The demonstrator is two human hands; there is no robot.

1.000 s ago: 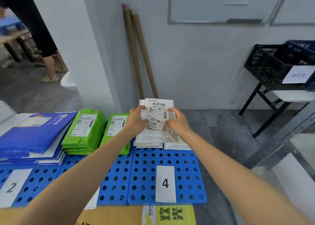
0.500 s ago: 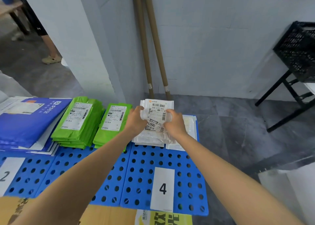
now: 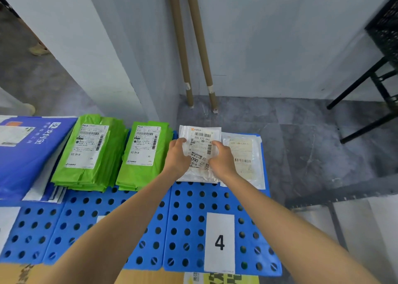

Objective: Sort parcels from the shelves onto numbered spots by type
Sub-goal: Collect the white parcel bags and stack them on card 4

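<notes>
Straight ahead in the head view, both bare forearms reach out over a blue perforated board laid across the surface. The left hand and the right hand each grip a white parcel by its side edges, with fingers curled onto its printed shipping label. That parcel sits on top of a small pile of similar white bags at the far end of the panel that carries the number card 4. I cannot tell whether it rests fully on the pile or is held just above it.

Just beside it to the right lies a second white parcel, flat on the same panel. To the left stand two stacks of green parcels, the nearer stack just beside the left hand and the farther stack beyond it. Blue envelopes lie at the left edge.

Two cardboard tubes lean upright against the white wall behind. A black stand is on the grey floor at the right.
</notes>
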